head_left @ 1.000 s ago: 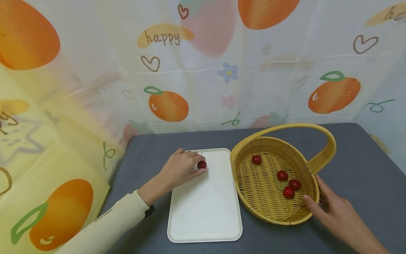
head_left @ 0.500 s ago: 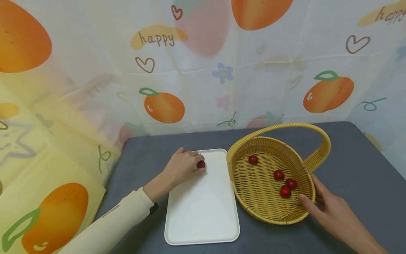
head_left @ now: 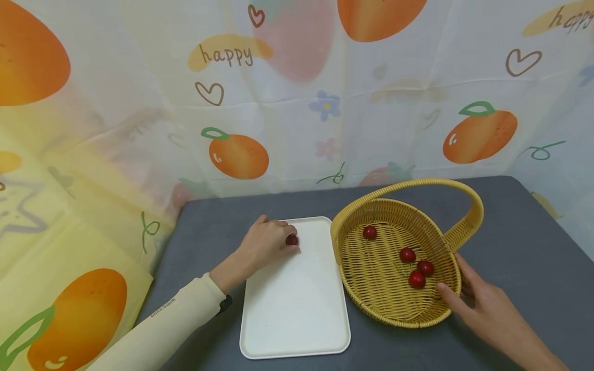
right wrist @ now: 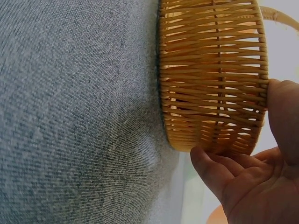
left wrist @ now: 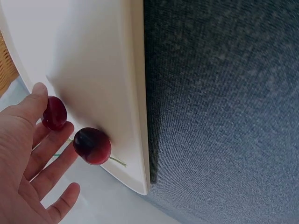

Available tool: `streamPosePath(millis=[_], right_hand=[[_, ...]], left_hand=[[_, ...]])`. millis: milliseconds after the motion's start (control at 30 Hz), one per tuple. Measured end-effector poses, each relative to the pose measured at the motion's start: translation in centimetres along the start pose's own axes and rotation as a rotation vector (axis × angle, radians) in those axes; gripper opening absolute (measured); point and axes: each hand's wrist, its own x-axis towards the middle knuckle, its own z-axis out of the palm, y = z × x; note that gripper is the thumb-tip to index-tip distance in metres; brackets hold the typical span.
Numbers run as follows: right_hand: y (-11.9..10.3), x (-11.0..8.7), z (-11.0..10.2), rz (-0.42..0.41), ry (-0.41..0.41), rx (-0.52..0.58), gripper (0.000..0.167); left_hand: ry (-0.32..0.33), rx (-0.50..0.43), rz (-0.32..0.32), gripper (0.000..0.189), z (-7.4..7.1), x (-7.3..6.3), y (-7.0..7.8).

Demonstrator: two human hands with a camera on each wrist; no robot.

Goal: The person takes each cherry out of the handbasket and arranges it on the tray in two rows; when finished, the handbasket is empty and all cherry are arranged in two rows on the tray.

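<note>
Over the far end of the white tray (head_left: pixel 297 314), my left hand (head_left: pixel 269 242) pinches a dark red cherry (left wrist: pixel 55 113) between thumb and index finger. Beside the other fingers, a second cherry (left wrist: pixel 92 146) with a green stem rests on the tray in the left wrist view; the hand hides it from the head view. My right hand (head_left: pixel 487 309) holds the near right side of a yellow wicker basket (head_left: pixel 390 293), thumb at the rim and fingers against the outer wall. Several cherries (head_left: pixel 416 279) lie in the basket, three grouped toward the right and one farther back.
Tray and basket stand side by side on a dark grey cloth-covered table (head_left: pixel 209 221). The basket's tall handle (head_left: pixel 436 183) arches over its far side. A fruit-printed curtain (head_left: pixel 287 113) hangs behind the table and along its left.
The left fingers have closed in slightly, covering more of the cherry in the head view. The right hand keeps its hold on the basket. The head view has shifted a little.
</note>
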Motion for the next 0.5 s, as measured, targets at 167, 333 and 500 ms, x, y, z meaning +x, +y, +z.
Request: streamPosePath(millis=[167,333,500], right_hand=[[0.00,0.07,-0.03,-0.009,0.002,0.002,0.087],[0.03,0.00,-0.03,-0.008,0.006,0.003,0.087],[-0.06,-0.08,0.01,-0.002,0.001,0.015,0.088]], left_hand=[[-0.015,0.007,-0.011,0.022,-0.01,-0.10,0.03],[-0.005,0.008,-0.014,0.026,0.04,-0.18,-0.08],[-0.013,0.010,-0.019,0.030,0.01,-0.19,-0.09]])
